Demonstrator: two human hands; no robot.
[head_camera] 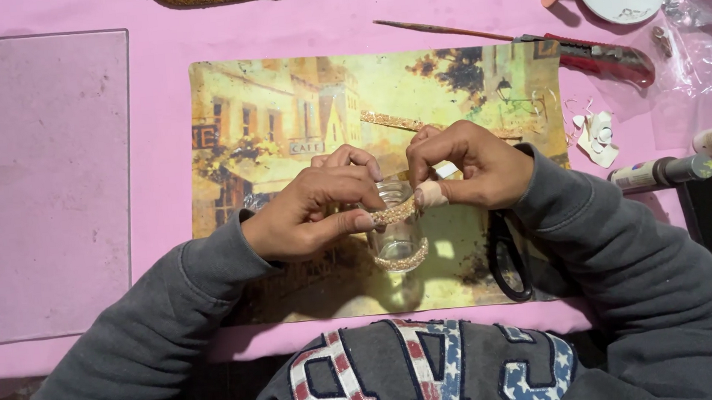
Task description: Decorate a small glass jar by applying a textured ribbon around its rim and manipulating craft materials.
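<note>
Got the little glass jar [395, 226] over the picture mat [280, 121], left hand [310, 213] and right hand [473, 168] both pinching the glitter ribbon [393, 214] at its neck. Glass looks slippery and breakable, ribbon's floppy, so I'd hold by the neck.

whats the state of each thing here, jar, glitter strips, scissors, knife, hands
glass jar: held between both hands, clear, one glitter band already around one end
glitter strip: pressed onto the jar near its other end
left hand: gripping the jar, thumb on the strip
right hand: pinching the strip's other end
scissors: lying on the picture mat, partly hidden
red utility knife: lying on the pink cloth
</note>
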